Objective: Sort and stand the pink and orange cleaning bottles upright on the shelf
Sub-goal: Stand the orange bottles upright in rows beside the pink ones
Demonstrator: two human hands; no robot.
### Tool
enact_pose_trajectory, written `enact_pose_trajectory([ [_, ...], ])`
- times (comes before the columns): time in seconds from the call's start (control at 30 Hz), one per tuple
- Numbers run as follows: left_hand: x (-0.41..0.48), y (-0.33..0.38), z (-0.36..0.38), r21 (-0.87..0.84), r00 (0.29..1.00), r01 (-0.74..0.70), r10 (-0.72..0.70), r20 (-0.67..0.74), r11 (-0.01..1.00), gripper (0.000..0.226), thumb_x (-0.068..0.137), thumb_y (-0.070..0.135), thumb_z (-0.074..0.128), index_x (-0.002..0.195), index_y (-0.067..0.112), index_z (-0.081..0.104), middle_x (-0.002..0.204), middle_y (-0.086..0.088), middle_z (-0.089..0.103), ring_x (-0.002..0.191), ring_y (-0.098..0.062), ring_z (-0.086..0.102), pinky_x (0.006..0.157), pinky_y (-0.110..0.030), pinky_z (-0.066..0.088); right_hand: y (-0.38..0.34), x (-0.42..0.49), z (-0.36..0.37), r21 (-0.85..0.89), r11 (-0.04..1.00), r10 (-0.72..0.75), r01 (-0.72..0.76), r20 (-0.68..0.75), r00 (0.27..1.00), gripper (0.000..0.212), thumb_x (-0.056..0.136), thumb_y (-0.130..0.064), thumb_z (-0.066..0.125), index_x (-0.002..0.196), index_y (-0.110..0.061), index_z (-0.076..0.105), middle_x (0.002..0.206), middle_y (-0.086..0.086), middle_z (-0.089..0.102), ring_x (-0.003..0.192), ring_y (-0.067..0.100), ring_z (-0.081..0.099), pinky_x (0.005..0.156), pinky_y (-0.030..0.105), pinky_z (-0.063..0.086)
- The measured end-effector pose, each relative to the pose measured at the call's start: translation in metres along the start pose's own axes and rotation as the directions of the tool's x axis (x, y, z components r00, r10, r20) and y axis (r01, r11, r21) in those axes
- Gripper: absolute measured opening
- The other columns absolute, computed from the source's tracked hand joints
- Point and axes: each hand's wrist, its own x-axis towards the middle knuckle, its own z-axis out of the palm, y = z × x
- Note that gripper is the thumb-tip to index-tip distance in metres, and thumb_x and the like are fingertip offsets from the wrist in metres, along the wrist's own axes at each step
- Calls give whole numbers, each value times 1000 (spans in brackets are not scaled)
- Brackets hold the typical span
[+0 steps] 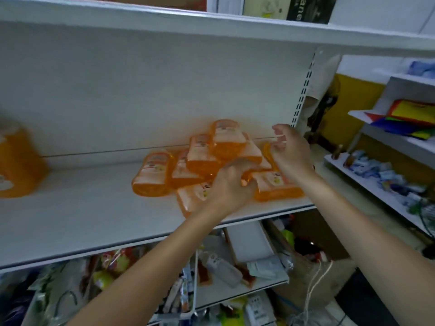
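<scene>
Several orange bottles lie in a loose pile on the white shelf, towards its right end. My left hand reaches into the pile and its fingers curl round the neck end of an orange bottle lying at the front right. My right hand hovers just above the right side of the pile with its fingers loosely curled and holds nothing. Another orange bottle stands blurred at the far left of the shelf. No pink bottle is in view.
A white shelf board runs overhead. The slotted upright ends the shelf on the right. A lower shelf carries mixed packets and bottles. A side rack with small packets stands to the right.
</scene>
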Motion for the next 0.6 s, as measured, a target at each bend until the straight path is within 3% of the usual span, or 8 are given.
enact_pose_trajectory([
  [0.1, 11, 6, 22, 6, 998, 2, -2, 60, 1000, 29, 83, 4, 60, 111, 13, 64, 121, -4, 59, 116, -17, 49, 85, -11, 30, 32, 0, -11, -28, 999, 36, -35, 35, 999, 39, 89, -9, 53, 128, -11, 49, 126, 7, 53, 111, 17, 53, 83, 20, 35],
  [0.23, 26, 6, 37, -7, 996, 16, -16, 86, 1000, 29, 83, 5, 59, 111, 14, 64, 118, -3, 60, 113, -15, 51, 88, -16, 35, 51, 6, -12, 8, 998, 55, -55, 42, 998, 33, 90, -8, 53, 122, -5, 53, 119, 9, 56, 106, 16, 51, 78, 15, 29],
  [0.33, 41, 5, 49, 2, 992, 44, -44, 116, 999, 29, 85, 8, 57, 113, 14, 61, 119, -2, 59, 113, -13, 51, 86, -12, 32, 66, 15, -9, 9, 994, 104, -105, 91, 990, 32, 88, -11, 54, 120, -4, 54, 112, 7, 56, 104, 17, 50, 77, 20, 30],
  [0.4, 55, 8, 60, -13, 990, 71, -69, 126, 997, 29, 87, 12, 56, 115, 15, 59, 119, -2, 58, 112, -13, 51, 85, -13, 33, 88, 28, -5, -61, 983, 177, -170, 131, 975, 40, 87, -13, 54, 126, -9, 50, 123, 11, 53, 116, 25, 47, 87, 30, 36],
  [0.5, 65, 12, 83, -15, 981, 33, -30, 192, 999, 30, 86, 12, 57, 115, 14, 60, 120, -2, 57, 110, -13, 50, 90, -18, 36, 124, 32, 6, -263, 920, 369, -291, 327, 870, 64, 85, -40, 53, 141, -20, 29, 142, 14, 33, 132, 37, 28, 103, 46, 30],
  [0.57, 73, 11, 96, 10, 974, 27, -28, 226, 1000, 30, 85, 12, 56, 114, 14, 61, 119, -4, 58, 108, -15, 51, 91, -22, 38, 138, 27, 15, -213, 898, 439, -385, 415, 797, 81, 73, -64, 44, 142, -24, 26, 138, 14, 34, 130, 41, 33, 102, 52, 35],
  [0.6, 79, 11, 101, 21, 971, 56, -59, 232, 998, 30, 85, 12, 55, 115, 14, 60, 119, -5, 57, 108, -15, 50, 88, -20, 37, 142, 28, 16, -203, 889, 459, -412, 418, 784, 83, 73, -65, 46, 141, -23, 26, 138, 14, 34, 128, 39, 36, 100, 52, 38],
])
